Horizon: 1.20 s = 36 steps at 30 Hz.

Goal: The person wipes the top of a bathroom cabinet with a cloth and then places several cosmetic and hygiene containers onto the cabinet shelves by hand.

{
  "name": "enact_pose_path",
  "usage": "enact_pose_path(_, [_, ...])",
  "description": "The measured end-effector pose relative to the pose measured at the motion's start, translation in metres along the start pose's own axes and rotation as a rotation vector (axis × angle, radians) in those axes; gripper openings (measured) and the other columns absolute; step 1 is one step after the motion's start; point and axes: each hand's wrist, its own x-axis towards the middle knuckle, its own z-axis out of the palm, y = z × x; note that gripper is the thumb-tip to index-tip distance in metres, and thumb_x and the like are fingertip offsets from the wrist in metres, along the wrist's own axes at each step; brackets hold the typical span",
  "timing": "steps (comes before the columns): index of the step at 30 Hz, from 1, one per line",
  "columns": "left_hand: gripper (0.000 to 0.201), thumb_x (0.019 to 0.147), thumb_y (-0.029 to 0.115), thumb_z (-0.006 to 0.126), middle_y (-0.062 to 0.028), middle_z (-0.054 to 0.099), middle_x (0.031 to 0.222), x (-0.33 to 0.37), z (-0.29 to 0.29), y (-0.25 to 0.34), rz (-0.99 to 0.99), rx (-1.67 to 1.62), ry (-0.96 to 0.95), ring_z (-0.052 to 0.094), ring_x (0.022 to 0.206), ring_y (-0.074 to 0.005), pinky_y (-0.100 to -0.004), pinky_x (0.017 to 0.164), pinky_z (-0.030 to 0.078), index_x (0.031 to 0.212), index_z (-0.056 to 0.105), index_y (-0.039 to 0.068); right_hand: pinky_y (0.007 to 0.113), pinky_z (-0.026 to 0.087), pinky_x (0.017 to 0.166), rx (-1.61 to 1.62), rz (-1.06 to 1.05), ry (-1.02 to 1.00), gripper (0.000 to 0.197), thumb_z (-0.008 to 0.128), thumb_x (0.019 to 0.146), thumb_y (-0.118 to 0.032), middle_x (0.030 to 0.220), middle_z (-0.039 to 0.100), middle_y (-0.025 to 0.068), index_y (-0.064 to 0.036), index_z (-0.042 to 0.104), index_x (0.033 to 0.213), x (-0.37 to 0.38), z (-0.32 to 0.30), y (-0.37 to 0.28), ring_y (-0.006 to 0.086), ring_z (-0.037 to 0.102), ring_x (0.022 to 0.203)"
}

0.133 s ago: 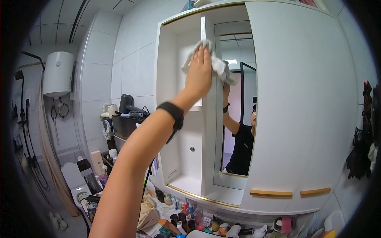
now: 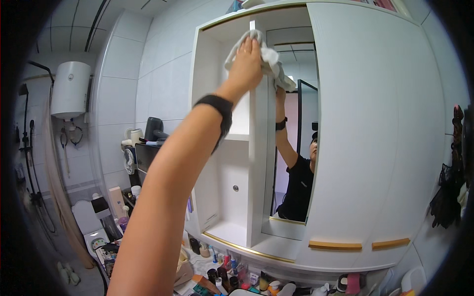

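White cloth [image 2: 269,55] | left hand [image 2: 244,66] clamped on it, thumb hidden | divider [image 2: 252,118] partly covered | reflected person [image 2: 297,190] cut off

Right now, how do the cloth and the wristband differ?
The cloth is pale; the wristband is black. The cloth spreads in loose folds, whereas the wristband wraps around closely. The cloth lies under the left hand, while the wristband sits lower on the same arm.

the rag [image 2: 269,55] is wrinkled cloth, the mirror [image 2: 295,133] glossy glass, the cabinet front [image 2: 373,133] smooth, the handles [image 2: 335,245] wood-like.
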Motion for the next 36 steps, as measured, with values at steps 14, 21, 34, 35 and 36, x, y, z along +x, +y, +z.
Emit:
enact_pose_path(14, [0.044, 0.073, 0.007, 0.058, -0.0211, 0.047, 0.121, 0.035, -0.013, -0.019, -0.139, -0.041, -0.186, 0.051, 0.105, -0.0371, -0.0396, 0.086, 0.044, 0.114, 0.044, -0.005, 0.026, 0.045, 0.081, -0.029, -0.062, 0.028, 0.023, 0.053, 0.09, -0.014, 0.097, 0.061, 0.0062, -0.0013, 0.055, 0.109, 0.028, -0.005, 0.021, 0.0131, 0.057, 0.091])
enact_pose_path(21, [0.046, 0.071, 0.003, 0.058, -0.0215, 0.046, 0.122, -0.023, -0.039, -0.005, -0.028, -0.122, -0.25, 0.05, 0.103, -0.0389, -0.0413, 0.084, 0.044, 0.114, 0.044, -0.004, 0.025, 0.045, 0.079, -0.099, -0.049, -0.08, 0.022, 0.054, 0.089, -0.015, 0.096, 0.062, 0.0066, -0.002, 0.056, 0.108, 0.033, -0.007, 0.047, 0.0124, 0.056, 0.09])
enact_pose_path(34, [0.06, 0.067, -0.007, 0.05, -0.0244, 0.029, 0.135, -0.174, -0.073, 0.077, 0.049, -0.108, -0.376, 0.025, 0.127, -0.0416, -0.0479, 0.103, 0.025, 0.126, 0.037, -0.006, 0.026, 0.045, 0.074, 0.179, -0.135, 0.11, 0.02, 0.067, 0.079, -0.013, 0.084, 0.062, 0.0087, -0.0011, 0.063, 0.095, -0.009, 0.014, 0.031, 0.0141, 0.056, 0.08])
enact_pose_path(35, [0.062, 0.066, -0.006, 0.05, -0.0245, 0.026, 0.137, -0.174, -0.068, 0.081, 0.014, -0.109, -0.348, 0.022, 0.128, -0.0422, -0.0489, 0.104, 0.022, 0.127, 0.036, -0.007, 0.026, 0.045, 0.074, 0.173, -0.136, 0.115, 0.02, 0.067, 0.079, -0.013, 0.084, 0.062, 0.0087, -0.0011, 0.063, 0.095, -0.008, 0.011, 0.036, 0.0141, 0.056, 0.08])
enact_pose_path(36, [0.065, 0.067, -0.007, 0.048, -0.0263, 0.021, 0.138, -0.167, -0.063, 0.08, -0.038, -0.104, -0.324, 0.021, 0.128, -0.0439, -0.0475, 0.105, 0.022, 0.13, 0.03, -0.009, 0.026, 0.045, 0.077, 0.047, -0.113, 0.091, 0.022, 0.06, 0.084, -0.015, 0.09, 0.063, 0.0088, -0.0018, 0.059, 0.101, -0.007, 0.007, 0.04, 0.0137, 0.056, 0.085])
